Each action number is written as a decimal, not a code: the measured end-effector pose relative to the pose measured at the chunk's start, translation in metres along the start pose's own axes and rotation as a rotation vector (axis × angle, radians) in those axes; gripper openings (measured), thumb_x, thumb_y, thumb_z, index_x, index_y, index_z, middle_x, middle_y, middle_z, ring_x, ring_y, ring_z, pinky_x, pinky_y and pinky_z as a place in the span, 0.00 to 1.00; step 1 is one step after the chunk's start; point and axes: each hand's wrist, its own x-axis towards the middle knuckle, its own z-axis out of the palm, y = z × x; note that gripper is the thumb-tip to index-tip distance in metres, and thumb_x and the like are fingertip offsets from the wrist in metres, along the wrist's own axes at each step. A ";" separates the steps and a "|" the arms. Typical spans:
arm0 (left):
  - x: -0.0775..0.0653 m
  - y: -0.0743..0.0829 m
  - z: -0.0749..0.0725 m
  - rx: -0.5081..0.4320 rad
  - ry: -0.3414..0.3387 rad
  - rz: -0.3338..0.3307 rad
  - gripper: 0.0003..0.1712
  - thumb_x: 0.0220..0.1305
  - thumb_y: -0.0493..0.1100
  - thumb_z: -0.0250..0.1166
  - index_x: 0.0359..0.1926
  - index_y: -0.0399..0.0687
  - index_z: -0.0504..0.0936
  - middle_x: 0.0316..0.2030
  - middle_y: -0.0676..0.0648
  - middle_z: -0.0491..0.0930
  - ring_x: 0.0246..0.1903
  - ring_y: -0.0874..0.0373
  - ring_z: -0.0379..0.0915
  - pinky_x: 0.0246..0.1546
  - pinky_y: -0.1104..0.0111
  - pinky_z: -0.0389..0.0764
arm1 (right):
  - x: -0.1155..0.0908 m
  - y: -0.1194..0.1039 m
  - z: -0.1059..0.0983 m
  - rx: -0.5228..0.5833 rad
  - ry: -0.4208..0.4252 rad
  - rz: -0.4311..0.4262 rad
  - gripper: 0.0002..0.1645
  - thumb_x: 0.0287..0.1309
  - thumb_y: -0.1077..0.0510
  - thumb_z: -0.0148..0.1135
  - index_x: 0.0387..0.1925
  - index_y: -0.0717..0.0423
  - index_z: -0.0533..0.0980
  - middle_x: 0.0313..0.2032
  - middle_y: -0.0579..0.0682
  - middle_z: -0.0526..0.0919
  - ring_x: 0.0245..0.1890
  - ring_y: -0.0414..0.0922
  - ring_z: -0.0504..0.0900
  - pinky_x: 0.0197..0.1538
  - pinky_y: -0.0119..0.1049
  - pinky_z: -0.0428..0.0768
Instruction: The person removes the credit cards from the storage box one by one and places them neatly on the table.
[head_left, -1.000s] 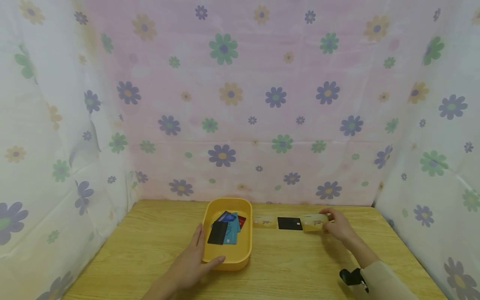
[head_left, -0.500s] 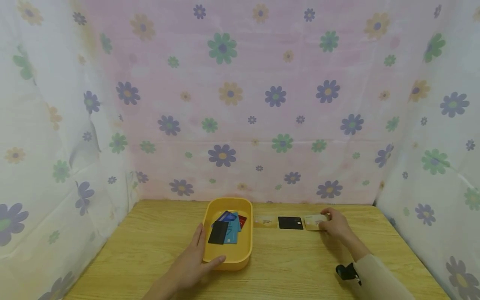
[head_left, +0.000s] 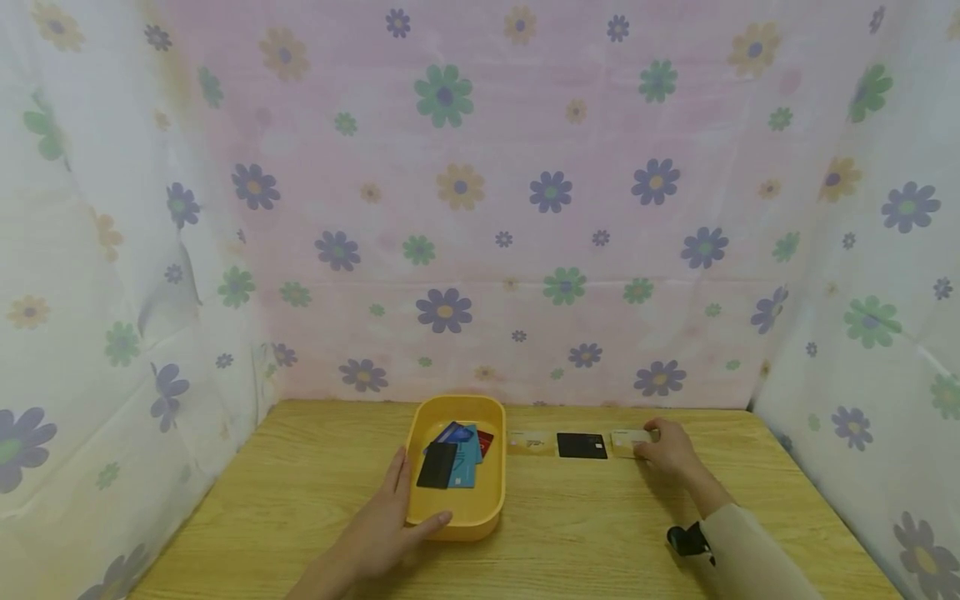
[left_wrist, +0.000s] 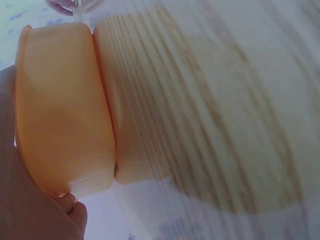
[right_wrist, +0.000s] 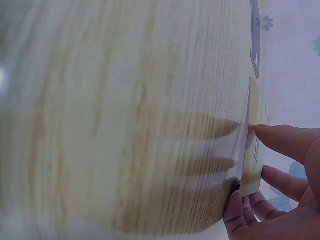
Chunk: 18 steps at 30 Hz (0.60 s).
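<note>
In the head view my left hand (head_left: 378, 525) grips the near left corner of a yellow plastic basket (head_left: 472, 528), thumb over the near rim and fingers along its left side. Inside overlap a black card (head_left: 436, 467), a light blue card (head_left: 464, 473), a dark blue card (head_left: 452, 433) and a red card (head_left: 486, 443). On the right, my right hand (head_left: 670, 451) pinches the right end of a pale gold bank card (head_left: 627, 442). From the right wrist, that gold card (right_wrist: 254, 145) appears slightly tilted, fingertips at its edges.
Left of the held card, a black bank card (head_left: 581, 446) and another pale gold card (head_left: 531, 442) lie in a row beside the basket. They rest near the far edge of the wooden table (head_left: 585, 525). A flowered curtain (head_left: 495, 208) encloses the back and sides.
My right hand has lowered the pale gold card and shifted it slightly right, leaving a small gap to the black card. The left hand and basket have stayed put.
</note>
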 end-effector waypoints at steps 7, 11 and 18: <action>0.000 -0.001 0.001 0.006 0.008 0.007 0.71 0.60 0.82 0.55 0.81 0.37 0.36 0.81 0.36 0.32 0.74 0.34 0.54 0.68 0.41 0.66 | 0.001 -0.002 0.001 -0.013 0.001 -0.033 0.31 0.58 0.63 0.67 0.58 0.82 0.70 0.58 0.82 0.71 0.62 0.75 0.69 0.64 0.67 0.69; 0.001 -0.002 0.002 0.011 0.011 0.007 0.71 0.60 0.82 0.55 0.81 0.38 0.36 0.81 0.36 0.32 0.74 0.34 0.55 0.67 0.41 0.67 | 0.000 -0.003 -0.001 -0.009 -0.019 -0.045 0.31 0.59 0.64 0.66 0.59 0.82 0.70 0.60 0.83 0.69 0.64 0.77 0.65 0.66 0.69 0.65; 0.001 -0.003 0.002 0.017 0.013 0.019 0.71 0.61 0.82 0.55 0.81 0.37 0.36 0.81 0.36 0.32 0.74 0.34 0.55 0.67 0.42 0.68 | -0.001 -0.002 -0.001 -0.051 -0.043 -0.056 0.31 0.59 0.63 0.66 0.59 0.80 0.71 0.60 0.83 0.68 0.64 0.78 0.65 0.66 0.70 0.65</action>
